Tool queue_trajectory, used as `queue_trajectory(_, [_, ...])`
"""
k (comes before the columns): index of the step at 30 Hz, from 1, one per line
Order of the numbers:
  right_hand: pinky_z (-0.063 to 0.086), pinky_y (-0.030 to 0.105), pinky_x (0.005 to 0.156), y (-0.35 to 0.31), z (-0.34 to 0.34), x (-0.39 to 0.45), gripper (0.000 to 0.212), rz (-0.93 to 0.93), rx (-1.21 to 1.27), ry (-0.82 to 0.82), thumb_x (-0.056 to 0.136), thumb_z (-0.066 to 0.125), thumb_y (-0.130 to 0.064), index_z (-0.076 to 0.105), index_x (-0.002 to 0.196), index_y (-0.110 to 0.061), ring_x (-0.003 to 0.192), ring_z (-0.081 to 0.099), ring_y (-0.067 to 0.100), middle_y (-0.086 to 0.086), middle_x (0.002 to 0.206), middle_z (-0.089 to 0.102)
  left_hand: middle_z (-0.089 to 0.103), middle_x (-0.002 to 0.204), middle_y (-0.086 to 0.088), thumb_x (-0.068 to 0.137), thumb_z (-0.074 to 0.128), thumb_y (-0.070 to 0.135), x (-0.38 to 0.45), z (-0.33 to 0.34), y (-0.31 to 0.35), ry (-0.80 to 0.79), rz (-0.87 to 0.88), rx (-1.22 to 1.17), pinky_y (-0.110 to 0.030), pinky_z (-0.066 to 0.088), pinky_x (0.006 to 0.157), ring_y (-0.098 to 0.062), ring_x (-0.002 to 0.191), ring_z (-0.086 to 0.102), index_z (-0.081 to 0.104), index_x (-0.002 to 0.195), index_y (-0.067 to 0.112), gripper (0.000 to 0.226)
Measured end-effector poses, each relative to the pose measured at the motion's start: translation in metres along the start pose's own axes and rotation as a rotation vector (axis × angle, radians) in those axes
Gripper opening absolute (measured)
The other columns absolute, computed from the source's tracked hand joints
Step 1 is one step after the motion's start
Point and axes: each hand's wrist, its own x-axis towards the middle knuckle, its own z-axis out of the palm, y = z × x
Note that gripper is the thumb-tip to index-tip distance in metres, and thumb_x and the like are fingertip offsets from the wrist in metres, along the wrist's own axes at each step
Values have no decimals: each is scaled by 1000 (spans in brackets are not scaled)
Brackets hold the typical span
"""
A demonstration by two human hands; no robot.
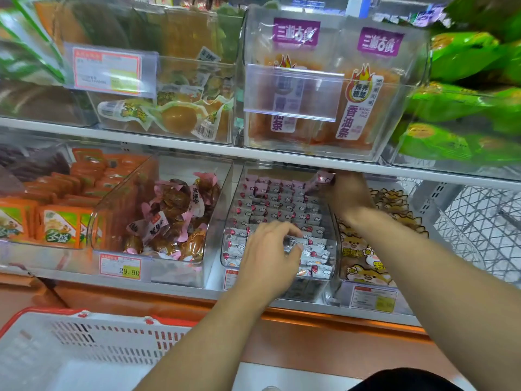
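A shop shelf of snacks in clear bins, seen from over a person's two bare arms.

At the lower left a white basket (112, 342) with a red rim sits below the shelf, close enough to drop stock into or take it from. Above it, orange packets (60, 227) stand on edge in rows, faces forward so shoppers can read them. Next come brown snacks (174, 210) in pink-trimmed wrappers, heaped loose, with a price tag (120, 268) clipped to the front.

In the middle is the clear bin (231, 204) being worked on. It holds small packets (276, 201), white and pink, lined up in neat rows from front to back. The left hand (270, 258) reaches over the front of this bin with its fingers bent. The fingertips and thumb pinch the front rows, probably to keep them from toppling while the back is filled.

The right hand (345, 193) is at the far end of the same bin, just under the upper shelf (197, 143). It grips a few of the packets, bunched in its curled fingers, and seems about to tuck them into the last row.

To the right, cartoon packets (363, 258) in yellow lie in the neighbouring bin. Beyond them is a wire rack (479, 221).
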Motion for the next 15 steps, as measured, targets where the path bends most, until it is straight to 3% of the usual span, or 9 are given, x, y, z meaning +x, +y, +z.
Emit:
queue_trajectory(2, [53,41,87,-4,-3,6,30,-71,-155,-82,99,57,-30,67,109,-4,100,65,37,20,108,70,61,109,16,94,67,30,2,2,-1,15,19,42,-36,42,104,-6,108,47,64,108,33,16])
queue_trajectory(6, [46,37,78,-11,-8,18,34,-125,-380,-229,103,49,-35,65,119,-9,104,65,35,16,113,68,63,114,14,94,67,33,4,2,-2,20,24,102,-40,38,110,-9,112,48,64,112,33,19])
queue_trajectory(9, [47,38,84,-14,-10,27,33,-120,-353,-329,105,44,-31,61,126,-11,111,62,34,16,122,64,63,118,11,93,67,35,4,2,-3,8,15,138,-40,39,108,-13,116,49,63,114,33,21])
queue_trajectory(11, [45,31,83,-16,-8,28,28,-133,-242,-297,104,47,-29,56,127,-16,103,59,26,9,124,60,63,118,11,93,67,36,4,2,-3,6,6,147,-40,38,109,-13,116,48,62,114,34,22])
queue_trajectory(13, [39,24,68,-18,-4,25,31,-150,-192,-271,103,51,-22,51,134,-19,86,50,16,3,116,53,63,119,10,92,68,35,4,2,-2,5,-2,148,-41,37,110,-14,117,48,62,114,34,22])
queue_trajectory(15, [37,24,66,-18,-1,22,34,-149,-238,-256,102,52,-15,47,135,-18,80,45,16,0,106,44,63,118,10,92,68,35,4,2,-2,6,-5,151,-41,37,111,-14,117,49,63,114,34,22])
